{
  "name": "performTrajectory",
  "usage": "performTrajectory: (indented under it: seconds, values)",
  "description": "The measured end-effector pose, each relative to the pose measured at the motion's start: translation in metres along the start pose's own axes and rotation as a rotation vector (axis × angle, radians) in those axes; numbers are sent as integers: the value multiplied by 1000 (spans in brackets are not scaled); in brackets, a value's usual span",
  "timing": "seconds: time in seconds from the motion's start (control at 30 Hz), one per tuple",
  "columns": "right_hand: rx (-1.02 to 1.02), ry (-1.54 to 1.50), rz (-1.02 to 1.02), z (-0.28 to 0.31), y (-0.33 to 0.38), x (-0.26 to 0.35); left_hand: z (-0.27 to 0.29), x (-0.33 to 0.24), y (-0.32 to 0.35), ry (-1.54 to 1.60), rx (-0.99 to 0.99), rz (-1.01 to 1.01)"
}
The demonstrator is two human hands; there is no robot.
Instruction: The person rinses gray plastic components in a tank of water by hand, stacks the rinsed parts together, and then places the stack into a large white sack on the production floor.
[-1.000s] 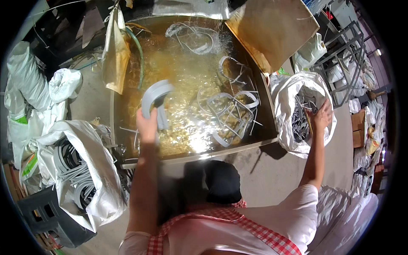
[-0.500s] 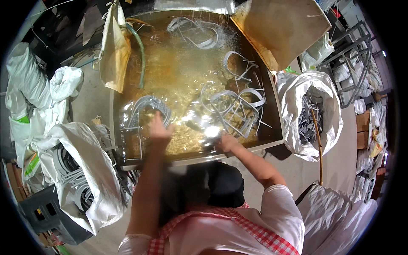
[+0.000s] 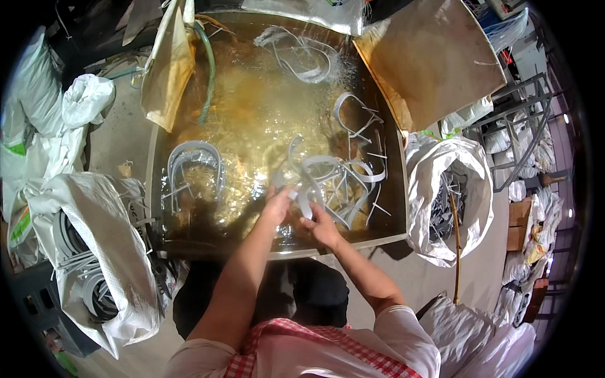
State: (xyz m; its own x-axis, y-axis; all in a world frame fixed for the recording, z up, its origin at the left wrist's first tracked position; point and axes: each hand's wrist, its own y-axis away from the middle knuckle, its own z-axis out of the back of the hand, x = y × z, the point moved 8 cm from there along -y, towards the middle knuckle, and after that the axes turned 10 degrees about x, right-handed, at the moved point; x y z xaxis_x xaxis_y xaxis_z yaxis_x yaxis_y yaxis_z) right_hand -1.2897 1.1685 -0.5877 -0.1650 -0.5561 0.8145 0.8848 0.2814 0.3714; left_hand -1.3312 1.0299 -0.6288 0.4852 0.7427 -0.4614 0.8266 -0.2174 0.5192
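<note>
Over the near part of a water-filled metal tank (image 3: 328, 247), both my hands are closed on a curved grey plastic strip (image 3: 304, 203). My left hand (image 3: 276, 206) grips one part of it, and my right hand (image 3: 322, 227) pinches the end just to the right. The strip's upper part is blurred against the pile behind it. A tangle of grey strips (image 3: 353, 173) lies in the water beyond my right hand. At the left of the tank rests an arched bundle of strips (image 3: 218, 165). More strips (image 3: 313, 74) sit under splashing water at the back, and a loop (image 3: 341, 106) lies back right.
An open white sack (image 3: 413, 217) of grey pieces stands right of the tank, with a thin stick (image 3: 456, 252) leaning by it. Left is another sack (image 3: 129, 252) of coiled strips. A stained board (image 3: 435, 69) and a green hose (image 3: 210, 72) reach over the tank.
My left hand has moved right, away from the arched bundle, to beside my right hand. Both hands now hold a strip above the water. The view has shifted slightly.
</note>
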Motion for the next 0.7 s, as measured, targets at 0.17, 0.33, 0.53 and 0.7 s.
performTrajectory:
  seconds: [0.17, 0.33, 0.53, 0.7]
  values:
    - [-69, -608, -139, 15, -5, 60, -1, -28, 36, -471, -5, 22]
    - [21, -190, -57, -7, -26, 78, -28, -20, 71, -424, 349, -145]
    - [-479, 475, 116, 68, -27, 106, -26, -16, 80, -618, 330, 51]
    - [17, -28, -143, 47, -110, 38, -57, -32, 104, -761, 466, 23]
